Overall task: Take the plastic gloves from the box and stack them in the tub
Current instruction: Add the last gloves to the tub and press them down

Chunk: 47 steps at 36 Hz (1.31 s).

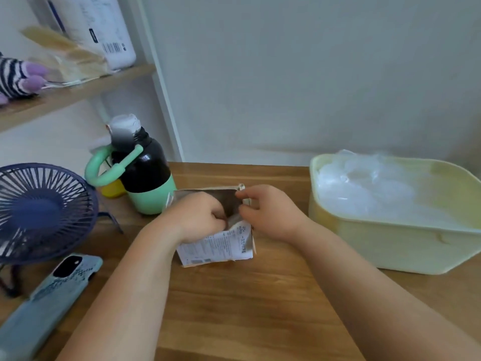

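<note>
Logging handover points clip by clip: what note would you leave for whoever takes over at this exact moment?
Left hand: fingers curled down inside the open box; whether they grip anything is hidden.
Right hand: pinches the box's top edge, holding it open.
Box stands on the table; tub sits to its right.
Done: a pile of clear gloves already lies in the tub.
Left: pull out whatever remains in the box and stack it on the pile; how much remains cannot be seen.

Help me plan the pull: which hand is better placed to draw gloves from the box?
Left: the left hand has its fingers inside the box, while the right hand pinches its rim.
</note>
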Each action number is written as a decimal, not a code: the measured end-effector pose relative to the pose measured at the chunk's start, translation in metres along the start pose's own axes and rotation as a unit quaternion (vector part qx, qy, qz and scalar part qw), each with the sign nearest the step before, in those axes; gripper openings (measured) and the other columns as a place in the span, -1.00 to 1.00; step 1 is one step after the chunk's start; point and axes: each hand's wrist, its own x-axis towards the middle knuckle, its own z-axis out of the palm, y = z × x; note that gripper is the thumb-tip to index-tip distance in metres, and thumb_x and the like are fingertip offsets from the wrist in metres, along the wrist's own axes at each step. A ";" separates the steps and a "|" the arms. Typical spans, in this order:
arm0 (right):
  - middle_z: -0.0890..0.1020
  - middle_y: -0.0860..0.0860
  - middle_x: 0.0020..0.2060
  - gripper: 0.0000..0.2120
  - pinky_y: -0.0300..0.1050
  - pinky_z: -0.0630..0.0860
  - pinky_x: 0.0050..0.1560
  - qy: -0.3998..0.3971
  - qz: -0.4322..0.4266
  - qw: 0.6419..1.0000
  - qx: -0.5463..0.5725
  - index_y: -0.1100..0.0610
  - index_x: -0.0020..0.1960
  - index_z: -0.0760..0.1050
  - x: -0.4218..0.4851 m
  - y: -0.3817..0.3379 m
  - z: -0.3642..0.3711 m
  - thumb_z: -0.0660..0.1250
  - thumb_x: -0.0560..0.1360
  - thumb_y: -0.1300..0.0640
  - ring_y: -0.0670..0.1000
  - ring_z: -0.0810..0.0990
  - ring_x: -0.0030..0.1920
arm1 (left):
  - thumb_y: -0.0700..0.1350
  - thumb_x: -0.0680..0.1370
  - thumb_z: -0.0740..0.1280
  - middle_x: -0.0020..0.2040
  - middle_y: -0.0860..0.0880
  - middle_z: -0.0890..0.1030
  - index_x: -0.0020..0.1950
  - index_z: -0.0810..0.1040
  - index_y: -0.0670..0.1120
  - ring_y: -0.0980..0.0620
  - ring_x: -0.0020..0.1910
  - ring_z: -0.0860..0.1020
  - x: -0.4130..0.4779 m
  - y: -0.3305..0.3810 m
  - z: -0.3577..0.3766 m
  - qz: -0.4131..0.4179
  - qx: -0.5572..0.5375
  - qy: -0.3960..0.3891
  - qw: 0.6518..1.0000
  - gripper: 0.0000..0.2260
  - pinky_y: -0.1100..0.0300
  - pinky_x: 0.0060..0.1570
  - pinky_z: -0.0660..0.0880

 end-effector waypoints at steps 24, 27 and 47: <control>0.56 -0.07 -0.40 -0.83 -0.20 0.42 -0.34 0.165 -0.060 0.910 0.376 0.12 -0.23 0.45 -0.009 -0.012 -0.073 0.33 0.53 0.16 -0.12 0.51 -0.38 | 0.21 0.30 0.48 0.31 0.15 0.46 0.44 0.27 0.16 0.22 0.25 0.49 -0.009 0.050 -0.006 0.162 -0.436 0.213 0.860 -0.24 0.09 0.20 0.51; 0.55 0.00 -0.38 -0.80 -0.21 0.47 -0.37 0.201 -0.048 0.901 0.381 0.14 -0.25 0.42 -0.019 -0.002 -0.085 0.35 0.52 0.14 -0.09 0.53 -0.39 | 0.18 0.27 0.46 0.13 0.11 0.60 0.33 0.40 0.13 0.19 0.08 0.60 -0.006 0.071 0.001 0.168 -0.437 0.182 0.864 -0.35 0.13 0.07 0.57; 0.55 -0.13 0.19 -0.40 -0.02 0.42 0.25 0.233 -0.040 0.922 0.306 -0.18 0.25 0.35 -0.095 0.070 -0.197 0.33 0.25 -0.30 -0.14 0.53 0.19 | -0.12 0.58 0.32 -0.02 -0.05 0.69 0.01 0.66 -0.04 -0.06 0.10 0.62 0.032 0.201 0.005 0.309 -0.434 0.086 0.842 -0.88 -0.12 0.31 0.41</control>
